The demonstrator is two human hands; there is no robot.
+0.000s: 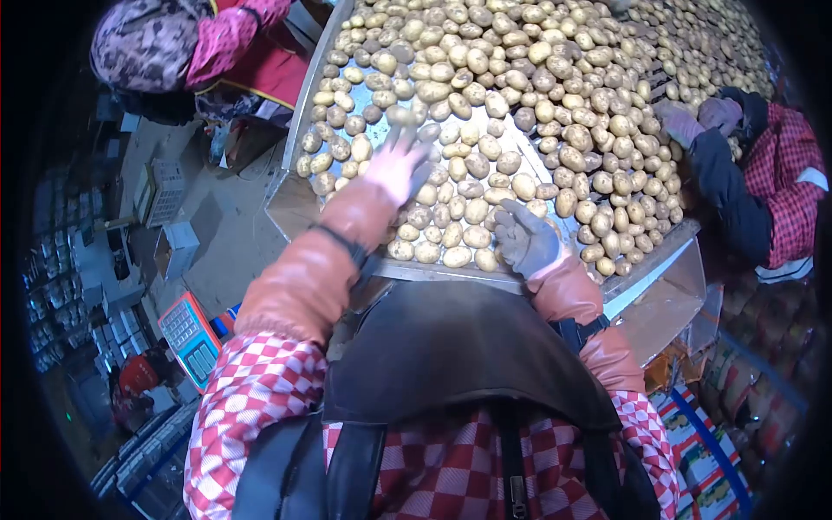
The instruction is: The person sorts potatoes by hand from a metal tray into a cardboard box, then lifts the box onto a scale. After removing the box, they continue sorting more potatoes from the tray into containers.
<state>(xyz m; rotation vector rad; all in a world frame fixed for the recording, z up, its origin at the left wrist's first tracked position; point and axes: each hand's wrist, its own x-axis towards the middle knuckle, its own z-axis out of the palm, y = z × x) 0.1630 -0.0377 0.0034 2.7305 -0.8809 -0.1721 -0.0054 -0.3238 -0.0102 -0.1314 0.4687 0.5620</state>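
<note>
My left hand (400,165), in a pink and grey glove, reaches forward over the potatoes (477,165) with its fingers stretched out. It is slightly blurred, and a potato lies just past its fingertips. Closer to the front edge of the metal sorting table (416,272), my right hand (526,240) wears a grey glove. Its fingers are loosely bent and apart beside several potatoes, and I see nothing held in it. The potatoes are pale yellow to brown, some with dirt on them, thinly spread near my hands and piled thickly farther back.
At the left edge stands a person in a patterned hood (147,43). Another person's gloved hands (698,120) touch potatoes at the right side. A white crate (165,192) and a cardboard box (178,249) are on the floor. Printed boxes (702,451) sit lower right.
</note>
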